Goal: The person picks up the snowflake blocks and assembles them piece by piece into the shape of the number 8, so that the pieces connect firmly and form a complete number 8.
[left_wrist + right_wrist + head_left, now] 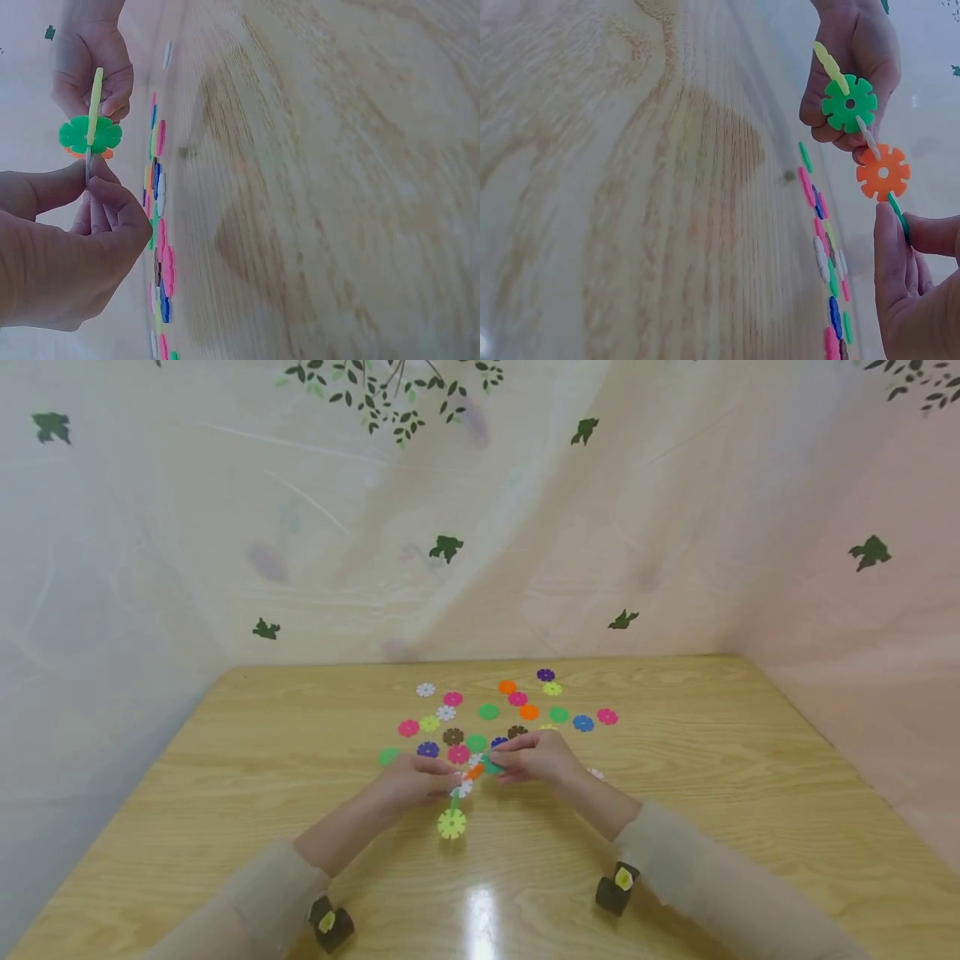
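Note:
Both hands hold a short chain of notched plastic flower discs above the table. My left hand point(416, 779) pinches the white disc point(868, 135) between thumb and fingers. On one side of it hang a green disc point(850, 103) and, at the chain's end, a yellow disc point(452, 823). On the other side an orange disc point(883, 172) joins the white one. My right hand point(542, 756) pinches a bluish-green disc point(898, 216) edge-on at the orange disc's rim. Whether that disc sits in a notch, I cannot tell.
Several loose discs lie flat beyond the hands, among them a blue disc point(583, 723), a brown disc point(453, 737) and a pink disc point(408, 728). The wooden table point(225, 793) ends at a pale curtain point(510, 602) at the back and sides.

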A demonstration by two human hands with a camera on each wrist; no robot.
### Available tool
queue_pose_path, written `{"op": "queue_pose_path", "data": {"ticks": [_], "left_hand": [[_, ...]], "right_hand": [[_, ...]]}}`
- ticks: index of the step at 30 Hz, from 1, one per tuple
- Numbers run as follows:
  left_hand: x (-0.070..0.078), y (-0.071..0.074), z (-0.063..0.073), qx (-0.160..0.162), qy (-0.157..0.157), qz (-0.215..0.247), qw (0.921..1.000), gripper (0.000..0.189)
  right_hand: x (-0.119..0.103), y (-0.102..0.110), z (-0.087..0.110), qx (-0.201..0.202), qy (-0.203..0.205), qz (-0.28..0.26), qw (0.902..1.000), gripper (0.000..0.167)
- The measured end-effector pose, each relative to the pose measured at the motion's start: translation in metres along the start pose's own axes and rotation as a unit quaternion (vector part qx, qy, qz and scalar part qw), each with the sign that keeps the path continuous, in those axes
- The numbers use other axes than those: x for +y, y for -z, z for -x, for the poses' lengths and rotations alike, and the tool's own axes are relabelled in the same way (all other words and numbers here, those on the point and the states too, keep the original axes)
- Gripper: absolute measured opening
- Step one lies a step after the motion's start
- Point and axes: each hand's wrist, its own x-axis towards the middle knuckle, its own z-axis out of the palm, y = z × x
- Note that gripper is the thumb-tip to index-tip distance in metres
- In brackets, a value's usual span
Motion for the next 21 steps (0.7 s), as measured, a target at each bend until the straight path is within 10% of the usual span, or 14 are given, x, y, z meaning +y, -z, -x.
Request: {"op": "queue_pose_path", "data": {"ticks": [21], "left_hand": [[0.0033,-0.0014,-0.0035,0.003,0.023,-0.035,0.9991,0.026]], "right_hand": [[0.0025,-0.0075,-0.0005,-0.017,-0.018,0.035,0.9991,0.023]]}}
